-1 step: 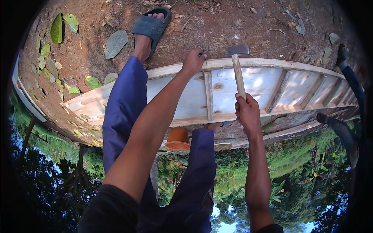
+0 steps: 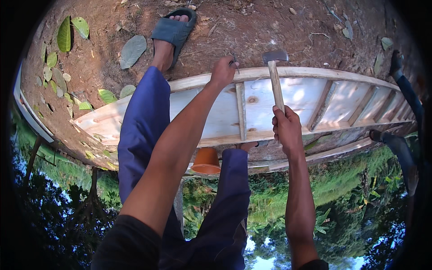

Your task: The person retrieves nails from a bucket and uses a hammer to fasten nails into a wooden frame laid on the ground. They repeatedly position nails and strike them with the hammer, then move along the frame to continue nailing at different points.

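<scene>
A long wooden boat frame (image 2: 282, 103) with pale panels and cross ribs lies across the ground, and my legs straddle it. My left hand (image 2: 223, 72) is closed at its far rail, pinching a thin dark nail (image 2: 238, 68) beside the wood. In my right hand (image 2: 287, 129) is a hatchet (image 2: 276, 85), gripped by the lower part of its pale wooden handle. The hatchet's metal head is raised over the far rail, to the right of the nail and apart from it.
An orange bucket (image 2: 207, 161) stands by the near side, next to my leg. My sandalled foot (image 2: 173, 31) rests on brown soil beyond the far rail. Large leaves (image 2: 133, 51) litter the left. Another person's legs (image 2: 405, 90) are at the far right.
The hatchet head has shifted up very slightly. My left hand stays in place with the nail. The other person's lower leg at the right has moved a little.
</scene>
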Tool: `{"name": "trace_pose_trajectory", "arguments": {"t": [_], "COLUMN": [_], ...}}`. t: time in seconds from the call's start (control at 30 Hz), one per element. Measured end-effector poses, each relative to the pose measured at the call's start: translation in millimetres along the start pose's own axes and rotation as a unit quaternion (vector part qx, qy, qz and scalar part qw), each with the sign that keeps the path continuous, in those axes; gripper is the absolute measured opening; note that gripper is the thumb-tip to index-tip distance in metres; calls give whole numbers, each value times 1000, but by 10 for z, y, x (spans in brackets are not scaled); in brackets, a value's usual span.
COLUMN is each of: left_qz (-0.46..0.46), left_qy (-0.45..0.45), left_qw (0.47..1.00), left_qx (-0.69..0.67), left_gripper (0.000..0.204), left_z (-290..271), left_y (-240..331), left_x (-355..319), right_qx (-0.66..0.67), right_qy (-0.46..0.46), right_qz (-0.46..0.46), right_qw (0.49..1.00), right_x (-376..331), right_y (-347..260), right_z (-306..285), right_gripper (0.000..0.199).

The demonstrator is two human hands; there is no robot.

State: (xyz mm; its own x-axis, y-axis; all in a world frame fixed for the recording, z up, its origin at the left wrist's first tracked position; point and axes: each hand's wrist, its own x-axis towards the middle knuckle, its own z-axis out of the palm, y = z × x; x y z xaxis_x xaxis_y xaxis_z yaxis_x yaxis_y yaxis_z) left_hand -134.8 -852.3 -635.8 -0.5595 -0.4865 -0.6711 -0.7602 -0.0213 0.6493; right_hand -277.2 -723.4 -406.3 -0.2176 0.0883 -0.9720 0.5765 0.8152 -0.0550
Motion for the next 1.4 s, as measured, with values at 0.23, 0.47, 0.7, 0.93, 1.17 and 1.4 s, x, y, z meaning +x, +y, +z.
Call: {"name": "trace_pose_trajectory", "arguments": {"t": [0.23,0.47,0.7,0.93,1.17,1.4], "left_qz": [-56,-41,-34,-45,-43,-30], "left_qy": [-29,-58,-37,-36,-24,-19], "left_qw": [998,996,999,998,998,999], "left_qx": [24,62,18,8,26,-16], "left_gripper": [19,21,18,20,20,19], "left_z": [194,143,131,157,121,177], "left_y": [183,204,22,-2,-20,-25], "left_x": [55,80,49,36,-15,-18], "right_qx": [-42,-210,-356,-498,-386,-519], "right_qy": [-19,1,-2,-46,74,-42], "right_qz": [-36,-142,-166,-199,-293,-150], "right_qw": [998,967,919,843,871,840], "right_x": [200,367,362,592,391,661], "right_y": [-148,-605,-1022,-1094,-1564,-908], "right_z": [-48,14,117,175,348,214], "right_gripper": [30,40,41,44,42,46]}}
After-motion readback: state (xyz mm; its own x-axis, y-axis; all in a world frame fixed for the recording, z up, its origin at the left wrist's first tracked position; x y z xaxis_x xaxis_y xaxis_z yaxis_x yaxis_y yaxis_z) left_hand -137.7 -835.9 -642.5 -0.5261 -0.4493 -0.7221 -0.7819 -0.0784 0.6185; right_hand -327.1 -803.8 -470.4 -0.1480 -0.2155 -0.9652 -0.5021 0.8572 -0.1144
